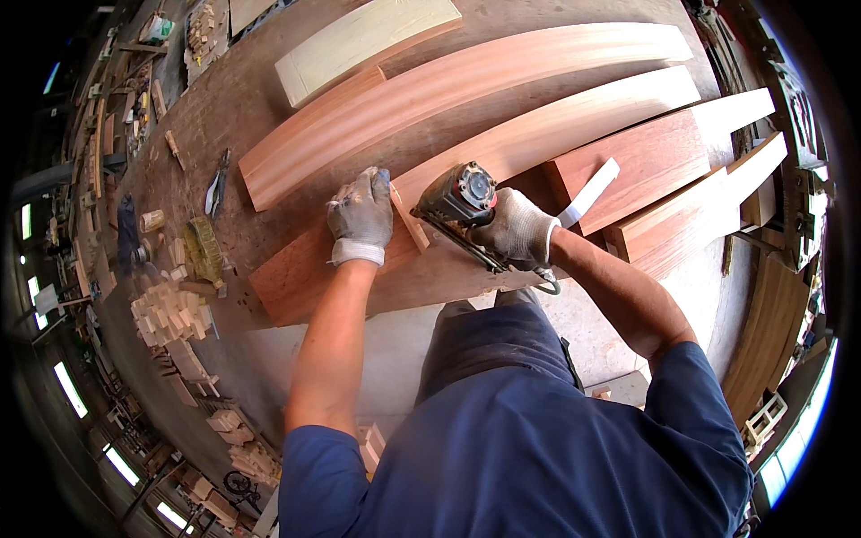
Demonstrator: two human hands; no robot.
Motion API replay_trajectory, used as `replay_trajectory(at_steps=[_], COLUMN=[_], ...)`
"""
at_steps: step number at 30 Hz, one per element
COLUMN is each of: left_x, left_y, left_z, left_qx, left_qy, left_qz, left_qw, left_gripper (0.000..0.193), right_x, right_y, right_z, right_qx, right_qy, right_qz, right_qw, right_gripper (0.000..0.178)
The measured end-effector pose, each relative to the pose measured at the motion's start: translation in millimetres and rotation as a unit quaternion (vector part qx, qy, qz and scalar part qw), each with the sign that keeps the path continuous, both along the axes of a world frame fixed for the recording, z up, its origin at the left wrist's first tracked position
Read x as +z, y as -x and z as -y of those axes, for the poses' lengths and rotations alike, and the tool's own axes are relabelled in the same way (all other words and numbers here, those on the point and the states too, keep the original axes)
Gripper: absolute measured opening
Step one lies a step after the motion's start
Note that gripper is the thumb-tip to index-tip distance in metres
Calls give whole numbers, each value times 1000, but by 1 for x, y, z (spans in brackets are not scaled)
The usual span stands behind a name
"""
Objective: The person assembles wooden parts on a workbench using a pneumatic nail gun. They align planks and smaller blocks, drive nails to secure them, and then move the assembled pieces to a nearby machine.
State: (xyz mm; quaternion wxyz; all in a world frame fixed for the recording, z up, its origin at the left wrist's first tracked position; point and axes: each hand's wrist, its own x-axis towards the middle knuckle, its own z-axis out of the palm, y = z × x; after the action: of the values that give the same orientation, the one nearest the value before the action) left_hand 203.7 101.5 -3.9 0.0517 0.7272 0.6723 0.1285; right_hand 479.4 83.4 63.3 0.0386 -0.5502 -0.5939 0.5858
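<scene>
Workshop clutter rings a brown counter [211, 125], with pale wood blocks [170, 314] heaped at its left and a bare floor strip showing near the person's legs [484, 327]. Two curved boards sweep across the counter: a long one [466, 99] farther off, and a shorter one [556, 134] nearer, its left end running in behind the nailer [453, 197]. Beyond them lies a cream panel [368, 45]. Pliers [217, 184] rest to the left, well apart from the work.

Both hands wear pale gloves and are apart from each other. The right hand [518, 229] is wrapped around the nailer, which is over the near part of the counter, just beside a narrow wood strip [410, 220]; a hose [547, 283] trails below its grip. The left hand [361, 215], fingers curled, is over a reddish board [300, 269] near that strip; I cannot tell whether it grips anything. To the right, a red block [637, 170] carries a slanting white piece [589, 193].
</scene>
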Motion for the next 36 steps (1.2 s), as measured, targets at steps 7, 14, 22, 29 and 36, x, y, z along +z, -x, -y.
replay_trajectory(at_steps=[7,14,22,29,36], left_x=[2,0,-2,-2,-2], left_y=[-2,0,2,-1,0], left_z=[0,0,1,-1,0], left_qx=[3,-1,-4,13,5], left_qy=[4,-2,-4,-7,-12], left_qz=[5,10,1,3,-2], left_qw=[1000,1000,1000,1000,1000], left_gripper=[38,38,37,35,36], right_x=[-1,4,8,2,5], right_y=[0,1,-5,-10,-7], right_z=[-1,-2,10,28,33], right_qx=[15,26,0,-24,-27], right_qy=[-3,-4,-25,4,-7], right_qz=[6,16,-28,-50,-60], right_qw=[1000,1000,999,998,998], right_gripper=[36,37,33,26,28])
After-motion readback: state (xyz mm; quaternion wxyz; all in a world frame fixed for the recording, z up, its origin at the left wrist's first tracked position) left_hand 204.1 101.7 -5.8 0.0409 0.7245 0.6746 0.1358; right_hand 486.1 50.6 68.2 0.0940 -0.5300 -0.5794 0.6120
